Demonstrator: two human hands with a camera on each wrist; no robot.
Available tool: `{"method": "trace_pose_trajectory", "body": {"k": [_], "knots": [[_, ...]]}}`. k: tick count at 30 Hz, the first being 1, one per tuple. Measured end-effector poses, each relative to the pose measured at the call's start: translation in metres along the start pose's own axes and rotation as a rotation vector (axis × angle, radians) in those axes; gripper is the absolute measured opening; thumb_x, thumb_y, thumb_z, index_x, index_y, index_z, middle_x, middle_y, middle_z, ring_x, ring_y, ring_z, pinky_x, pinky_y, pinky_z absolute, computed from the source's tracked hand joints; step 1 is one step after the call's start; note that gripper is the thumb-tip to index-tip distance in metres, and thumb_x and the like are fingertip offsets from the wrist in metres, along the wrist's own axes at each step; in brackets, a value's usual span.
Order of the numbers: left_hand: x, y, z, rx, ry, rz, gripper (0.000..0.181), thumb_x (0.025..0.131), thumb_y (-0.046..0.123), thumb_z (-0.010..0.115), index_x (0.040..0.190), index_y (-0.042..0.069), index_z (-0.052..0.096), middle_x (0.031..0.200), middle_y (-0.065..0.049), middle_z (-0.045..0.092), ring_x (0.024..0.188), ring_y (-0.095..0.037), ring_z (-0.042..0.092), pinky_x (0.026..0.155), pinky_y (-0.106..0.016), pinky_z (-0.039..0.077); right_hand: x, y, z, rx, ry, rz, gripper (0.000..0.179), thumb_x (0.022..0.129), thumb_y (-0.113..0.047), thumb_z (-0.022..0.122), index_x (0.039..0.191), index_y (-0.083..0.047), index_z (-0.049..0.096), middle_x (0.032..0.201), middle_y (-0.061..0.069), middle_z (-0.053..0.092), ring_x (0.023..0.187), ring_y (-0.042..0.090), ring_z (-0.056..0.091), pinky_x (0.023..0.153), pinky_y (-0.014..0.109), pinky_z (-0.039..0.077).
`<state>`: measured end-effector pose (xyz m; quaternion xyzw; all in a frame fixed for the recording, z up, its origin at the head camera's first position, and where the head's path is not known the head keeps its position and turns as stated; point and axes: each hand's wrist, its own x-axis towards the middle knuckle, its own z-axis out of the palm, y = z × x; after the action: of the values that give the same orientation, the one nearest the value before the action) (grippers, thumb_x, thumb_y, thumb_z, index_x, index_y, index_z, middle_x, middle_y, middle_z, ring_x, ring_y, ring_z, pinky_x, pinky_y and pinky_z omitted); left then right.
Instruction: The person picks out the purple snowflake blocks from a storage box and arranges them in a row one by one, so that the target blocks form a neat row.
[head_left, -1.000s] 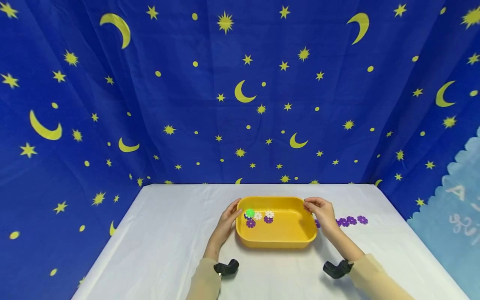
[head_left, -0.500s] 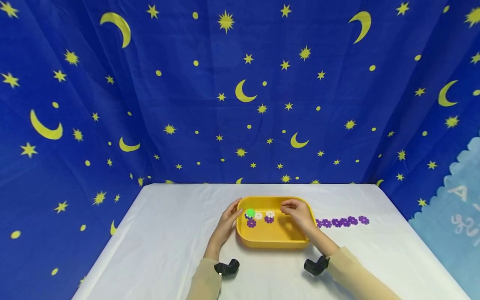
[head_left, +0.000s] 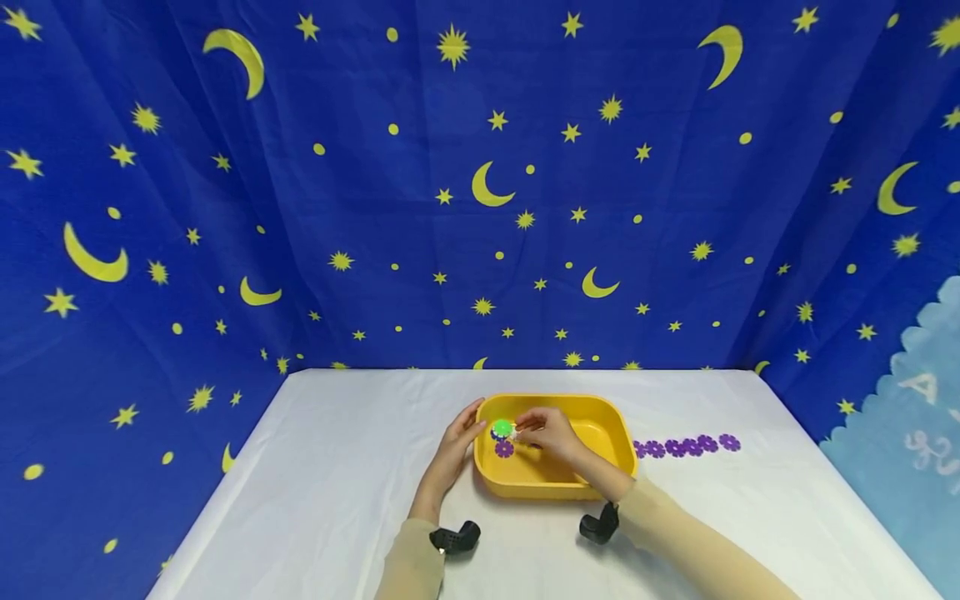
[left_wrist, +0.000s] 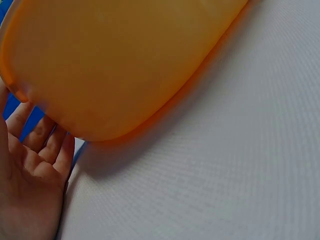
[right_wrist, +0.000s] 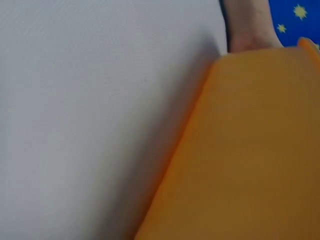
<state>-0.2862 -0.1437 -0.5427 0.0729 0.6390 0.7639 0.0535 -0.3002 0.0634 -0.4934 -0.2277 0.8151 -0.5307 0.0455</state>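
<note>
A yellow plastic tub [head_left: 555,492] stands on the white table. My left hand [head_left: 452,439] holds its left end, thumb at the rim and fingers along the outer wall; in the left wrist view those fingers [left_wrist: 50,137] lie against the tub. Inside, at the left, are a bright green piece [head_left: 502,427] and a purple flower-shaped disc [head_left: 504,449]. My right hand [head_left: 551,433] reaches over the tub, its thumb and fingertips parted beside a white disc [head_left: 513,433], mostly hidden. The hand covers other discs. In the right wrist view the tub wall hides the fingers.
A row of several purple flower-shaped discs [head_left: 690,446] lies on the white table [head_left: 360,467] right of the tub. A blue curtain [head_left: 420,233] with yellow moons and stars hangs behind and at the sides.
My right hand has left the tub's right rim and moved left over the inside to the green and white pieces. The left hand stays on the tub.
</note>
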Motion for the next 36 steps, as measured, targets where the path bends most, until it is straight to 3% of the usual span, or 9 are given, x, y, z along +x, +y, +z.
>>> {"method": "trace_pose_trajectory", "body": {"k": [6,12,23,36], "knots": [[0.0,-0.004,0.0,-0.007,-0.003,0.002,0.058,0.097,0.024,0.053,0.148,0.007,0.031,0.157,-0.014,0.027,0.147,-0.027,0.022,0.122,-0.041,0.019,0.006,0.003,0.009,-0.053,-0.044,-0.027,0.021,0.08,0.004,0.069,0.097,0.015,0.065,0.091,0.028,0.069,0.077,0.026,0.067,0.068,0.025,0.06],[0.001,-0.005,-0.001,-0.018,-0.01,0.004,0.059,0.096,0.023,0.054,0.148,0.007,0.032,0.157,-0.013,0.028,0.147,-0.026,0.023,0.122,-0.04,0.019,0.011,0.009,0.013,-0.111,-0.107,-0.039,0.019,0.078,0.005,0.071,0.095,0.012,0.067,0.091,0.025,0.07,0.079,0.022,0.066,0.072,0.022,0.059],[0.0,-0.004,-0.001,0.011,-0.01,0.029,0.057,0.097,0.022,0.052,0.148,0.004,0.031,0.155,-0.017,0.029,0.146,-0.029,0.024,0.121,-0.042,0.02,0.01,0.008,0.02,-0.206,-0.202,-0.09,0.025,0.075,0.005,0.073,0.1,0.007,0.07,0.094,0.02,0.072,0.082,0.023,0.064,0.07,0.018,0.054],[0.0,-0.004,-0.001,-0.004,-0.01,0.038,0.058,0.096,0.021,0.053,0.148,0.006,0.032,0.154,-0.015,0.032,0.145,-0.029,0.027,0.122,-0.042,0.019,0.01,0.012,0.022,-0.246,-0.253,-0.156,0.03,0.073,0.0,0.077,0.102,0.004,0.07,0.098,0.016,0.071,0.078,0.017,0.06,0.067,0.014,0.051]]}}
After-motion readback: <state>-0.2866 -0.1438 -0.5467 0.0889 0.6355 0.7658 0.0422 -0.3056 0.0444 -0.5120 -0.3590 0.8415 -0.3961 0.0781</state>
